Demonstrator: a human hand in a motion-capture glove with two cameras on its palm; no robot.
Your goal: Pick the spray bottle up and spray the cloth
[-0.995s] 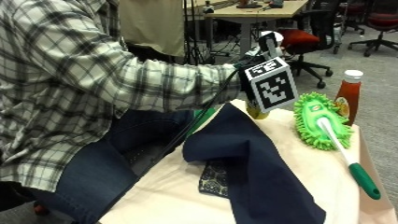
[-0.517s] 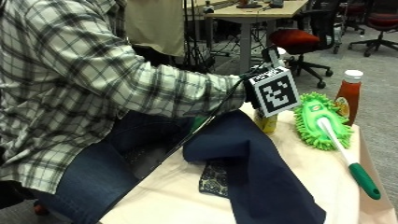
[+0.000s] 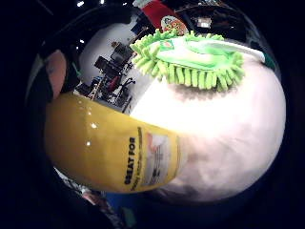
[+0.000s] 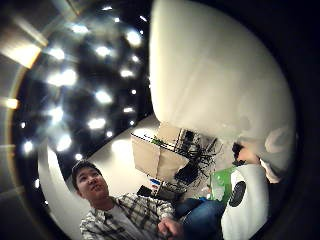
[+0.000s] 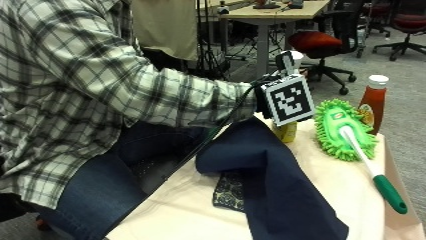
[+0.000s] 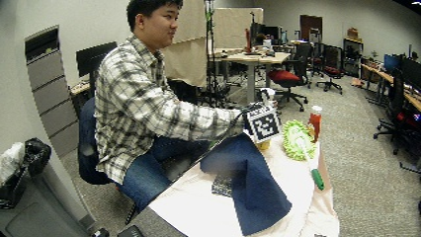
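Beside cloth (image 5: 279, 190): hand (image 5: 265, 102) at bottle (image 5: 287, 131)

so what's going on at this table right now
A person in a plaid shirt sits at the table with the gloved right hand at a yellow spray bottle, which stands near a green duster and a ketchup bottle. Whether the fingers are closed on it is hidden. A dark blue cloth lies spread in front, not yet sprayed.
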